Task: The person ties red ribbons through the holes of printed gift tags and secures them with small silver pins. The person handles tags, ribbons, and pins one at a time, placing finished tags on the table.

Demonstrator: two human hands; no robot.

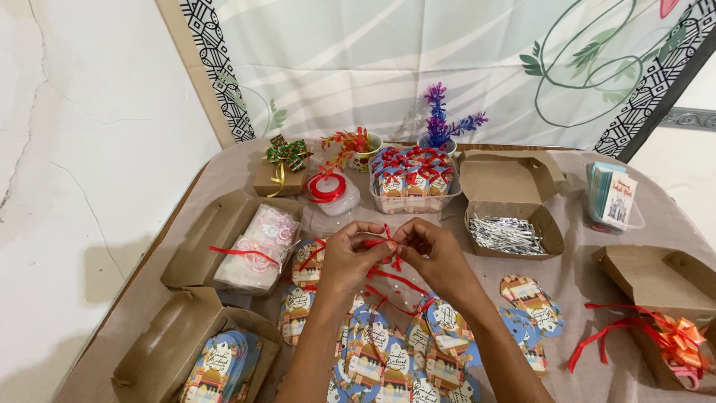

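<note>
The left hand (344, 257) and right hand (436, 257) meet fingertip to fingertip, both pinched on a thin red ribbon (389, 251) that trails down between them.

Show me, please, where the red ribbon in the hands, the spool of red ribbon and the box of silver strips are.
red ribbon (388, 263), head view, on the knot between the hands.
spool of red ribbon (327, 187), head view, on its red rim.
box of silver strips (550, 233), head view, on its right wall.
</note>
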